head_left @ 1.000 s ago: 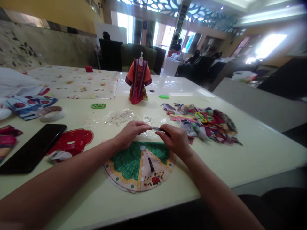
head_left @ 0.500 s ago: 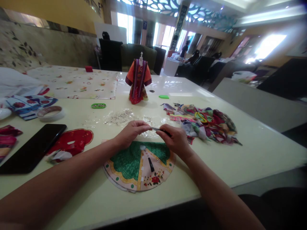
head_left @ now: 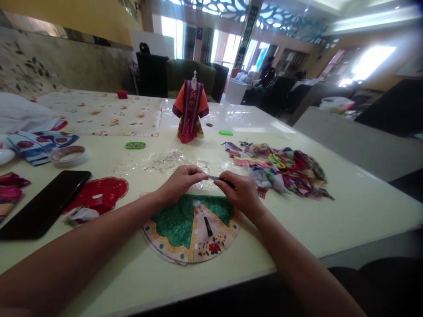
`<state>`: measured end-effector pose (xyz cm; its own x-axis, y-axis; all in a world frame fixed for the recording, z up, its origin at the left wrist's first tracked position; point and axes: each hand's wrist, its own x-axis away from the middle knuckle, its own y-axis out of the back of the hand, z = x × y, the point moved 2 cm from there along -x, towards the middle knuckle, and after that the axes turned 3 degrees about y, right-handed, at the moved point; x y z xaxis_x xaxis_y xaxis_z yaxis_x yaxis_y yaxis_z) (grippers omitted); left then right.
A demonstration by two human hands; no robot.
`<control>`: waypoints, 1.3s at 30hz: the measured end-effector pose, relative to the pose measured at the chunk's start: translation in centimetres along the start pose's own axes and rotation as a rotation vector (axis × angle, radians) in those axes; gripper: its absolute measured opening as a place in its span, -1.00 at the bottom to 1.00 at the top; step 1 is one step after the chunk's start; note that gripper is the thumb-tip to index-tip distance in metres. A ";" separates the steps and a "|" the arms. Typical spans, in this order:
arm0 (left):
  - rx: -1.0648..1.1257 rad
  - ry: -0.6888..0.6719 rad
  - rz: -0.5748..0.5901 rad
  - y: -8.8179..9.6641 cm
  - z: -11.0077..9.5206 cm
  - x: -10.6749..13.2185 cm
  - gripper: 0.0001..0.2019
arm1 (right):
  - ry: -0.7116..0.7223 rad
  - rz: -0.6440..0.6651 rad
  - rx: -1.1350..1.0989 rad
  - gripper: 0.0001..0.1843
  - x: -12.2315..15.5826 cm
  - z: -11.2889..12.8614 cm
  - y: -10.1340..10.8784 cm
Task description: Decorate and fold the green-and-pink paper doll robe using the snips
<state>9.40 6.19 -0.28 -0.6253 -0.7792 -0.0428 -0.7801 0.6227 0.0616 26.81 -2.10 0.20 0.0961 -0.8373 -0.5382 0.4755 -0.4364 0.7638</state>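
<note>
Above the far edge of a green and cream half-round fabric piece [head_left: 175, 224], my two hands meet. My right hand [head_left: 243, 191] is closed round a slim, dark, pointed tool [head_left: 214, 178] that looks like tweezers, its thin metal tip aimed left. At that tip, the thumb and forefinger of my left hand [head_left: 185, 178] are pinched together; whatever lies between them is too small to make out. Below on the fabric, a short black strip-shaped object [head_left: 208, 226] rests beside printed red flowers.
Beyond my hands lies clear plastic with tiny bits [head_left: 168, 160]. A small robe on a stand [head_left: 191, 110] rises behind it, near a green tray [head_left: 135, 145]. Cloth scraps [head_left: 287, 169] are heaped right; a black phone [head_left: 46, 204], red fabric [head_left: 110, 191] and tape roll [head_left: 69, 155] lie left.
Both hands keep nearly the same place and grip, with only a very slight shift of the view. In the background, a person by the far desks has changed position.
</note>
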 end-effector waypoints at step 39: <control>-0.595 -0.184 0.457 1.9 -1.5 6.5 -0.89 | 0.212 0.626 -0.098 -0.65 0.1 0.8 1.3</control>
<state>3.93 2.23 1.07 -0.9166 -0.3972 -0.0456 -0.3330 0.6956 0.6366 26.75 -3.00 1.43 0.5451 -0.8355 -0.0695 0.3505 0.1517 0.9242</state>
